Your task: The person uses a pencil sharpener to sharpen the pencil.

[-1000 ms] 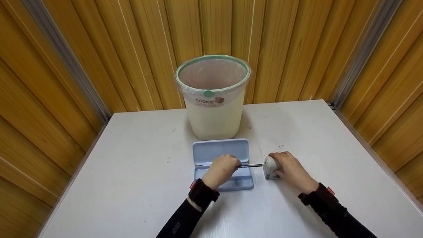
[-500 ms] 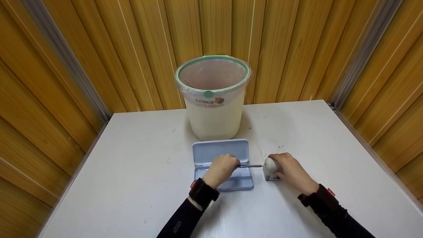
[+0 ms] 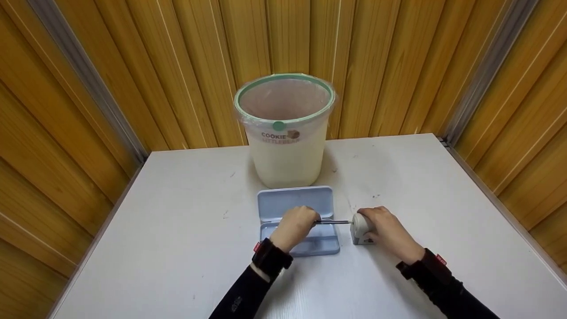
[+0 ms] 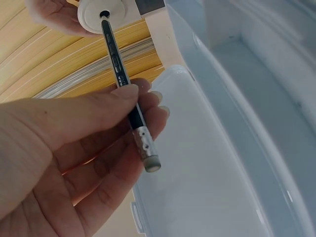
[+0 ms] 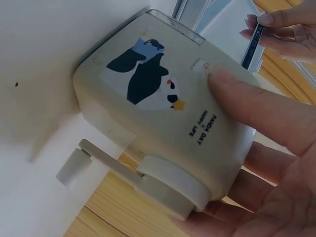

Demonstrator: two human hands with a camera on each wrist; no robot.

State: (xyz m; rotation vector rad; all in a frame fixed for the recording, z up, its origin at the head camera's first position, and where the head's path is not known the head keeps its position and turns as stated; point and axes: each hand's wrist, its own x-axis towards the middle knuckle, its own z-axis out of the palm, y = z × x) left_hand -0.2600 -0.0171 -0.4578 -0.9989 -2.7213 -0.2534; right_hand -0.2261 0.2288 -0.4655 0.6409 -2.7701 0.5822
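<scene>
My left hand [image 3: 293, 227] pinches a dark pencil [image 4: 114, 59] between thumb and fingers; its silver ferrule and worn eraser stick out behind them. The pencil lies level, its pointed end at the hole in the pale face of a crank pencil sharpener [image 3: 360, 231]. How deep the tip sits is hard to tell. My right hand [image 3: 390, 233] grips the sharpener, thumb on its panda-printed side and fingers on the far side. The crank handle [image 5: 111, 163] sticks out on the end away from the pencil. Under my left hand lies an opened light-blue pencil case [image 3: 296, 201].
Just behind the pencil case stands a tall cream bin [image 3: 288, 161] with a green rim and a clear liner. White table [image 3: 177, 230] surface extends to both sides. Wood-patterned walls [image 3: 381, 66] close off the back and sides.
My right hand and the sharpener have shifted slightly left and nearer to me. The left hand has moved a little left with the pencil, whose tip stays at the hole.
</scene>
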